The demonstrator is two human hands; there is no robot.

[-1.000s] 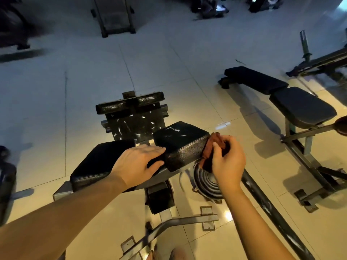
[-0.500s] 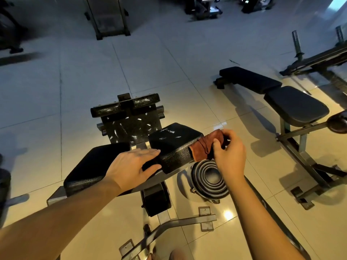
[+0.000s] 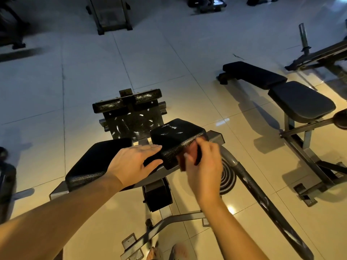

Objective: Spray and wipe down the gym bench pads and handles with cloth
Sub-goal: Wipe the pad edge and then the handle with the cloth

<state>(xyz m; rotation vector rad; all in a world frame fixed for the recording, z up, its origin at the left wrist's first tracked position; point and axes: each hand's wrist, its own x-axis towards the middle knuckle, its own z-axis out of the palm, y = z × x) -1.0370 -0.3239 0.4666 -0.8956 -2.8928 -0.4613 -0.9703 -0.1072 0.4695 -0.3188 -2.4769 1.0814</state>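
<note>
Fingers of the right hand (image 3: 203,166) clutch the cloth (image 3: 190,153) against the pad (image 3: 176,135) edge just ahead, left hand (image 3: 134,163) flat; a loose hold could drop it.

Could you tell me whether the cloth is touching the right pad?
Touching. In the head view the right hand presses the cloth against the side of the right pad; no gap shows.
</note>
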